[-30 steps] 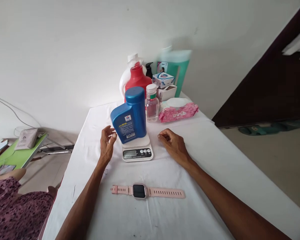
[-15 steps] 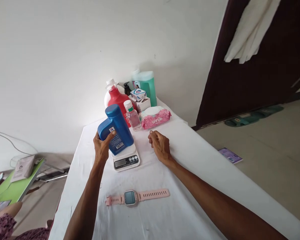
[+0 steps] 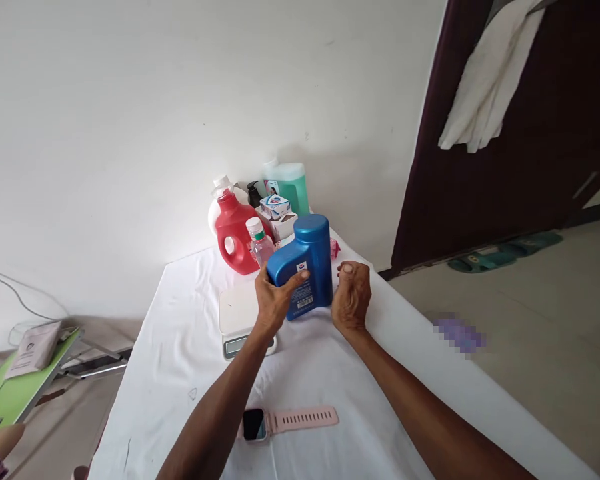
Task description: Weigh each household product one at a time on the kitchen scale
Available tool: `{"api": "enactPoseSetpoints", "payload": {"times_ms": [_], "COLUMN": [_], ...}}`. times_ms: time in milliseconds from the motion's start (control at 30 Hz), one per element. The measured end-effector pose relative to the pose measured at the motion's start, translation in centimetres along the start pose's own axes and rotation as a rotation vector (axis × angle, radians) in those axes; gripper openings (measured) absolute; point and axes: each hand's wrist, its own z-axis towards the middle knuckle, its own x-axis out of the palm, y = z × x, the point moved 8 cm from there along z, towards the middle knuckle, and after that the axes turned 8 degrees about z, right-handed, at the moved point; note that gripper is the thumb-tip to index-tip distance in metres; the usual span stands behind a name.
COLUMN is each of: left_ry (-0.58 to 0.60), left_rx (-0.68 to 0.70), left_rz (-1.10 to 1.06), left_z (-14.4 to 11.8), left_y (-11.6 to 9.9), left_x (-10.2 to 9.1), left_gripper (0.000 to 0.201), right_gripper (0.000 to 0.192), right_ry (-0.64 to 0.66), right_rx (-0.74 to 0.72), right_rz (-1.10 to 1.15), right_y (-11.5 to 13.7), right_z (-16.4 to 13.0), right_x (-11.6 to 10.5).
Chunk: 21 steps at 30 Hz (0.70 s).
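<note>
Left hand (image 3: 274,301) grips one blue bottle (image 3: 303,267); right hand (image 3: 351,298) beside.

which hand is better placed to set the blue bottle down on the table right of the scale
Left, probably. The left hand already grips the blue bottle, clear of the scale. The right hand is loosely curled beside the bottle, at most touching it.

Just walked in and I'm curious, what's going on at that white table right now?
A person's left hand grips a blue bottle, holding it to the right of a small white kitchen scale whose platform is bare. Their right hand is loosely curled beside the bottle. A pink smartwatch lies flat nearer the person, and a red jug stands at the back.
</note>
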Motion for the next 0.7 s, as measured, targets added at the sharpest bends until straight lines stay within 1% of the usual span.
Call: {"api": "enactPoseSetpoints", "payload": {"times_ms": [100, 200, 333, 433, 500, 567, 633, 700], "left_ry": [-0.008, -0.001, 0.018, 0.030, 0.015, -0.023, -0.067, -0.118], "left_rx": [0.007, 0.024, 0.050, 0.075, 0.147, 0.241, 0.301, 0.311], "left_rz": [0.017, 0.043, 0.065, 0.140, 0.198, 0.236, 0.252, 0.258], "left_z": [0.8, 1.9, 2.8, 2.5, 1.8, 0.9, 0.1, -0.2], "left_y": [0.7, 1.0, 1.6, 1.6, 0.7, -0.6, -1.7, -2.2], "left_x": [1.0, 1.3, 1.2, 0.5, -0.6, -2.4, -4.8, -7.7], "left_gripper": [0.061, 0.062, 0.061, 0.060, 0.061, 0.061, 0.055, 0.044], "right_gripper": [0.049, 0.053, 0.064, 0.067, 0.068, 0.070, 0.071, 0.072], "right_ry": [0.048, 0.123, 0.183, 0.217, 0.237, 0.255, 0.271, 0.290], "right_rx": [-0.021, -0.076, -0.098, -0.075, -0.042, -0.002, 0.029, 0.055], "right_rz": [-0.012, -0.065, -0.140, -0.159, -0.154, -0.143, -0.133, -0.140], "right_y": [0.1, 0.0, -0.9, -1.5, -1.7, -1.7, -1.4, -1.2], "right_z": [-0.4, -0.7, -0.9, -1.0, -1.0, -1.0, -1.0, -1.0], "right_x": [0.8, 1.8, 2.5, 2.5, 2.4, 2.3, 2.2, 2.2]}}
